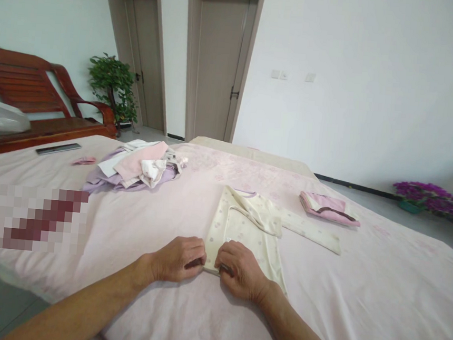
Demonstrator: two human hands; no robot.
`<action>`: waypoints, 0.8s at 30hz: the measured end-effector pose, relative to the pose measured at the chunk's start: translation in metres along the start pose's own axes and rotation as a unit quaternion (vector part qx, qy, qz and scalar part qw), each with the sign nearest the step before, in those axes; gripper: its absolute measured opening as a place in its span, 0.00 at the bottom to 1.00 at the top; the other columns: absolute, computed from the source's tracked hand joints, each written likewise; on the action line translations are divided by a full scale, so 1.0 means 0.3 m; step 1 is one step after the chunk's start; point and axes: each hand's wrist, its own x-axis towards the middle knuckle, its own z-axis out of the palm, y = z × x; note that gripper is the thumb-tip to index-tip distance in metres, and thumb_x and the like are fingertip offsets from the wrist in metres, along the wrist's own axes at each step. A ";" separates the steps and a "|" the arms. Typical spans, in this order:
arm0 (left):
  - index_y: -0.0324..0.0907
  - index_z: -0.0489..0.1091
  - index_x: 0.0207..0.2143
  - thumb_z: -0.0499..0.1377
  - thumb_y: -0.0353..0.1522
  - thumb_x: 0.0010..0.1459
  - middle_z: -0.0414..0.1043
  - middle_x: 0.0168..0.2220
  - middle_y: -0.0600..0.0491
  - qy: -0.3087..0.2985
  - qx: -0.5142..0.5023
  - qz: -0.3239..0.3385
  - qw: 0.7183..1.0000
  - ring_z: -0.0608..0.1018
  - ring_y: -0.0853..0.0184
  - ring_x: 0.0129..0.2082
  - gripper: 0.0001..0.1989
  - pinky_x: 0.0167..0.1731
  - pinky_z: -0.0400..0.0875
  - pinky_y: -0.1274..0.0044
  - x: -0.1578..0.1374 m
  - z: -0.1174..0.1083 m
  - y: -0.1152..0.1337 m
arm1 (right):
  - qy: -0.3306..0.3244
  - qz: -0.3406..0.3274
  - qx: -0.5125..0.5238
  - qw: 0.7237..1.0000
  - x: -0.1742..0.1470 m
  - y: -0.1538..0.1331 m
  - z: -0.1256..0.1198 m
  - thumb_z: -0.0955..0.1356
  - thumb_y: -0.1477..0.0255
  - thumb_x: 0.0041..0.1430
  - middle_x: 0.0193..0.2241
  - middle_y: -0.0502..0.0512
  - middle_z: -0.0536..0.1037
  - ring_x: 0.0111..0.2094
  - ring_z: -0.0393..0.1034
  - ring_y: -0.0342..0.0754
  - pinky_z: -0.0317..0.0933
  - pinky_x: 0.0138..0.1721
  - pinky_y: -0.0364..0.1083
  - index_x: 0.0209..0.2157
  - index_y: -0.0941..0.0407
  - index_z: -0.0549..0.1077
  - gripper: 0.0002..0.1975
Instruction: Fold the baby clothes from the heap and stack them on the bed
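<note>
A cream long-sleeved shirt (255, 233) with small dots lies on the pink sheet, its left part folded inward. One sleeve crosses its upper front; the other stretches out to the right. My left hand (181, 258) is closed on the shirt's lower left corner, fingers curled with the fingertips hidden. Close beside it, my right hand (237, 269) pinches the bottom hem, its fingers bent under. Both hands rest low against the sheet.
A heap of loose clothes (139, 167) lies at the back left, near a small pink cloth (84, 161) and a phone (58, 148). Folded pink clothing (328, 208) sits at the right. A blurred dark-red patch (48, 218) is at the left. A wooden bench (72, 124) stands behind.
</note>
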 end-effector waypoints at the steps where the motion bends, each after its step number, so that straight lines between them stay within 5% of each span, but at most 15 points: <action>1: 0.43 0.66 0.34 0.54 0.28 0.58 0.69 0.33 0.52 -0.002 0.001 -0.002 1.000 0.71 0.66 0.34 0.03 0.35 0.64 0.76 0.004 0.000 0.002 | -0.002 -0.007 -0.002 1.000 -0.002 0.002 -0.001 0.61 0.80 0.42 0.31 0.52 0.72 0.34 0.65 0.48 0.56 0.39 0.47 0.30 0.54 0.69 0.12; 8: 0.43 0.67 0.28 0.45 0.33 0.68 0.69 0.28 0.53 0.040 0.053 -0.119 0.991 0.72 0.67 0.30 0.17 0.34 0.67 0.74 0.125 -0.020 -0.037 | 0.001 -0.021 -0.008 1.000 -0.009 0.012 0.002 0.62 0.79 0.42 0.29 0.51 0.71 0.33 0.64 0.46 0.53 0.38 0.47 0.27 0.54 0.67 0.08; 11: 0.43 0.70 0.41 0.46 0.33 0.67 0.73 0.44 0.48 0.060 0.090 -0.163 0.981 0.73 0.62 0.48 0.14 0.50 0.66 0.69 0.223 0.001 -0.099 | 0.004 -0.024 -0.009 1.000 -0.009 0.014 0.005 0.62 0.80 0.40 0.28 0.51 0.71 0.33 0.64 0.46 0.53 0.37 0.46 0.26 0.54 0.65 0.08; 14: 0.40 0.62 0.57 0.48 0.35 0.66 0.61 0.62 0.44 0.037 0.127 -0.200 0.971 0.59 0.57 0.64 0.19 0.62 0.52 0.65 0.318 0.057 -0.166 | 0.002 -0.030 -0.014 0.999 -0.011 0.016 0.008 0.62 0.79 0.38 0.28 0.51 0.70 0.32 0.63 0.46 0.53 0.37 0.46 0.25 0.54 0.63 0.08; 18: 0.35 0.52 0.64 0.49 0.41 0.64 0.49 0.67 0.39 -0.003 0.141 -0.223 0.964 0.48 0.51 0.68 0.30 0.64 0.42 0.58 0.401 0.141 -0.222 | -0.005 -0.044 -0.033 0.998 -0.016 0.019 0.015 0.63 0.78 0.37 0.29 0.51 0.71 0.31 0.61 0.47 0.52 0.36 0.46 0.24 0.54 0.61 0.08; 24: 0.36 0.48 0.66 0.46 0.46 0.64 0.43 0.69 0.40 -0.046 0.128 -0.226 0.965 0.47 0.51 0.68 0.34 0.64 0.43 0.57 0.406 0.189 -0.244 | 0.001 -0.022 -0.010 1.000 -0.024 0.013 0.018 0.63 0.79 0.38 0.27 0.50 0.72 0.31 0.64 0.47 0.55 0.35 0.45 0.25 0.54 0.66 0.09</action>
